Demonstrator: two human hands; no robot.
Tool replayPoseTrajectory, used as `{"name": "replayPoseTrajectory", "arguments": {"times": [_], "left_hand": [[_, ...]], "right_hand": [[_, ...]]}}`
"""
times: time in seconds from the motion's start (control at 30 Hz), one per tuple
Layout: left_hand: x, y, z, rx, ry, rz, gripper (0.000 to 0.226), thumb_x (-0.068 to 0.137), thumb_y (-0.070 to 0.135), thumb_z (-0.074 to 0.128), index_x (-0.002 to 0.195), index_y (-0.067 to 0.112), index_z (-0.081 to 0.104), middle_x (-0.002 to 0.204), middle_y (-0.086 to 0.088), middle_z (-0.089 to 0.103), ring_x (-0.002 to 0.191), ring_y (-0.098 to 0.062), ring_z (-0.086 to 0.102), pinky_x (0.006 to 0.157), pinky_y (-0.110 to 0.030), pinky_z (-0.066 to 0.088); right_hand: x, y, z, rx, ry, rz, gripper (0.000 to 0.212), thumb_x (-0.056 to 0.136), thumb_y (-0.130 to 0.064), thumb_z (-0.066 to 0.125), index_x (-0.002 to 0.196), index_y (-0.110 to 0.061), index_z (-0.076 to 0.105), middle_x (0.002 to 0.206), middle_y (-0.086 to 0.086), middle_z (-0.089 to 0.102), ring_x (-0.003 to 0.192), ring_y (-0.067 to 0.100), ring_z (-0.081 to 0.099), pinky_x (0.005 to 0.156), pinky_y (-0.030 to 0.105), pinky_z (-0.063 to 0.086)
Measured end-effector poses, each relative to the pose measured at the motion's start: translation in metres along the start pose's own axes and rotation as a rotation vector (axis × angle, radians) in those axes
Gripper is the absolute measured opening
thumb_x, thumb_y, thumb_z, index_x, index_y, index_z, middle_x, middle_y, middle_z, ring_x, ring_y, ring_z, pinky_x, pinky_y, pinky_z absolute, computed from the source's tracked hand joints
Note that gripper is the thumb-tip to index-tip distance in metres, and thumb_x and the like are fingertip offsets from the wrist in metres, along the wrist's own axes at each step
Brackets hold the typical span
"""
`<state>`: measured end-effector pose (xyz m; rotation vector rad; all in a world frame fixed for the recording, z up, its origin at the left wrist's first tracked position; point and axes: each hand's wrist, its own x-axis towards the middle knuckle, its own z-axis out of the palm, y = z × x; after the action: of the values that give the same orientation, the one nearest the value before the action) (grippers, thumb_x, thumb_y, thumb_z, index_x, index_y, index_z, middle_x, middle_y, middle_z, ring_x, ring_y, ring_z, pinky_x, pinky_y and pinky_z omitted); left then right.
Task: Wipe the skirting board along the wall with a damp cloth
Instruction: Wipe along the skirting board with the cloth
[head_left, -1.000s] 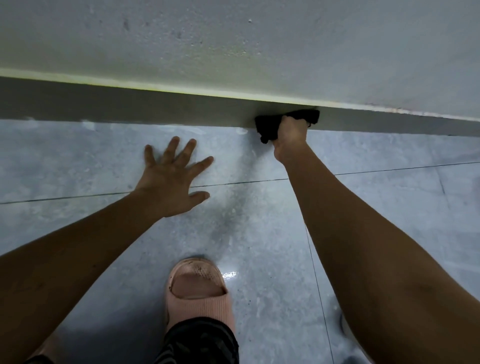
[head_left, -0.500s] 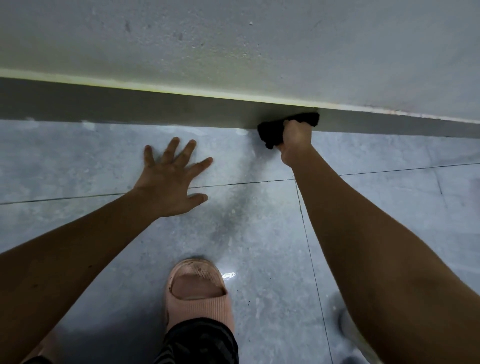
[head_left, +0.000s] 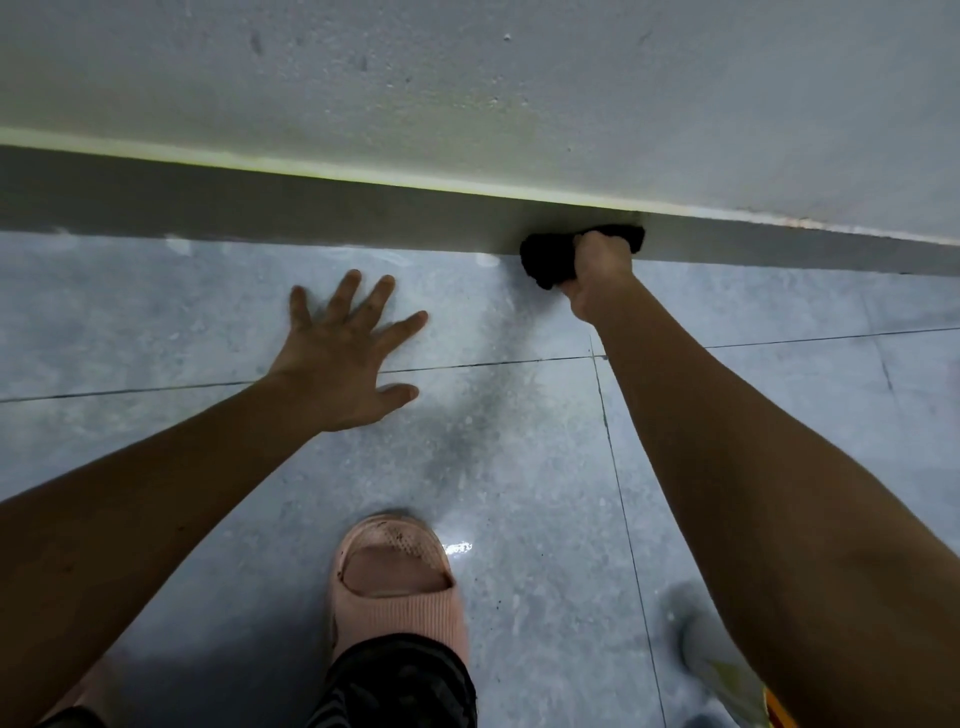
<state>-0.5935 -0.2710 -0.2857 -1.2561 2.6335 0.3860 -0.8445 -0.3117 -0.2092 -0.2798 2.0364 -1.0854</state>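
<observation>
Against the grey skirting board (head_left: 363, 218) at the foot of the wall (head_left: 467, 78), a black cloth (head_left: 548, 257) is bunched in the right hand (head_left: 597, 267), fingers curled round it. The left hand (head_left: 348, 358) lies flat, fingers spread, on the tiled floor (head_left: 519, 467); nearer the camera stands 1 pink slipper (head_left: 397, 582)
</observation>
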Motion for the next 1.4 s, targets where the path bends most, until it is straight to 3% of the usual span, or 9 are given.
{"name": "replayPoseTrajectory", "arguments": {"times": [0.1, 0.23, 0.4, 0.53, 0.67, 0.8, 1.03, 1.3, 1.4], "left_hand": [[0.000, 0.000, 0.002, 0.003, 0.006, -0.003, 0.079, 0.079, 0.077, 0.020, 0.145, 0.044, -0.007, 0.159, -0.003, -0.017, 0.144, -0.031, -0.016, 0.109, -0.066, 0.003], [0.000, 0.000, 0.003, 0.006, 0.012, -0.005, 0.079, 0.079, 0.077, 0.018, 0.145, 0.044, -0.008, 0.158, -0.003, -0.018, 0.144, -0.031, -0.016, 0.109, -0.066, 0.003], [0.000, 0.001, 0.002, -0.006, 0.017, -0.004, 0.079, 0.079, 0.077, 0.020, 0.146, 0.044, -0.006, 0.159, -0.003, -0.017, 0.144, -0.031, -0.016, 0.108, -0.066, 0.002], [0.000, 0.000, 0.003, -0.007, 0.017, -0.010, 0.079, 0.079, 0.077, 0.019, 0.145, 0.044, -0.007, 0.158, -0.003, -0.018, 0.144, -0.031, -0.016, 0.108, -0.066, 0.002], [0.000, 0.000, 0.004, -0.006, 0.011, -0.007, 0.079, 0.079, 0.077, 0.018, 0.145, 0.044, -0.008, 0.158, -0.003, -0.018, 0.144, -0.031, -0.017, 0.109, -0.066, 0.002], [0.000, 0.001, 0.002, -0.011, 0.018, -0.001, 0.079, 0.079, 0.077, 0.021, 0.146, 0.044, -0.005, 0.159, -0.003, -0.015, 0.144, -0.031, -0.015, 0.108, -0.067, 0.004], [-0.001, 0.002, 0.002, -0.022, 0.008, -0.014, 0.079, 0.080, 0.076, 0.022, 0.146, 0.044, -0.006, 0.159, -0.002, -0.017, 0.144, -0.031, -0.017, 0.108, -0.066, 0.001], [-0.001, 0.004, -0.001, -0.003, -0.003, -0.020, 0.079, 0.079, 0.077, 0.019, 0.146, 0.043, -0.007, 0.158, -0.003, -0.018, 0.144, -0.031, -0.017, 0.109, -0.066, 0.004], [0.000, 0.004, 0.000, 0.002, -0.012, -0.025, 0.079, 0.079, 0.077, 0.019, 0.145, 0.044, -0.008, 0.158, -0.002, -0.018, 0.144, -0.031, -0.017, 0.108, -0.066, 0.004]], "right_hand": [[-0.007, 0.000, 0.009, -0.029, -0.070, 0.058, 0.037, 0.097, 0.000, 0.035, 0.133, 0.000, 0.044, 0.130, 0.021, 0.051, 0.114, 0.036, 0.055, 0.090, 0.045, 0.051], [-0.009, -0.002, -0.005, 0.037, -0.139, 0.027, 0.025, 0.095, 0.005, 0.037, 0.116, 0.005, 0.050, 0.100, 0.017, 0.059, 0.085, 0.030, 0.063, 0.071, 0.042, 0.057], [0.001, -0.006, -0.016, 0.061, -0.020, -0.039, 0.034, 0.093, 0.010, 0.040, 0.126, 0.005, 0.045, 0.113, 0.018, 0.055, 0.099, 0.030, 0.059, 0.075, 0.041, 0.056], [-0.006, 0.000, -0.002, -0.041, -0.102, 0.040, 0.036, 0.095, 0.007, 0.035, 0.130, 0.004, 0.043, 0.126, 0.021, 0.052, 0.109, 0.034, 0.057, 0.090, 0.047, 0.051], [-0.006, 0.000, -0.006, 0.040, -0.152, -0.020, 0.028, 0.095, 0.006, 0.038, 0.120, 0.005, 0.049, 0.109, 0.019, 0.058, 0.097, 0.033, 0.060, 0.077, 0.043, 0.055], [0.005, -0.006, -0.016, 0.091, -0.013, -0.073, 0.020, 0.091, 0.012, 0.038, 0.104, 0.000, 0.047, 0.095, 0.013, 0.055, 0.095, 0.031, 0.059, 0.084, 0.046, 0.054], [0.000, 0.005, 0.013, -0.040, -0.021, 0.065, 0.025, 0.097, -0.002, 0.037, 0.119, -0.003, 0.048, 0.126, 0.020, 0.055, 0.111, 0.035, 0.056, 0.094, 0.048, 0.049], [-0.038, 0.018, 0.052, -0.121, -0.149, 0.077, 0.025, 0.091, -0.002, 0.038, 0.110, -0.001, 0.055, 0.113, 0.021, 0.061, 0.106, 0.034, 0.060, 0.091, 0.046, 0.050], [-0.052, 0.020, 0.057, -0.192, -0.250, 0.069, 0.013, 0.091, -0.002, 0.041, 0.097, -0.004, 0.053, 0.097, 0.016, 0.056, 0.090, 0.029, 0.058, 0.074, 0.037, 0.048]]}}
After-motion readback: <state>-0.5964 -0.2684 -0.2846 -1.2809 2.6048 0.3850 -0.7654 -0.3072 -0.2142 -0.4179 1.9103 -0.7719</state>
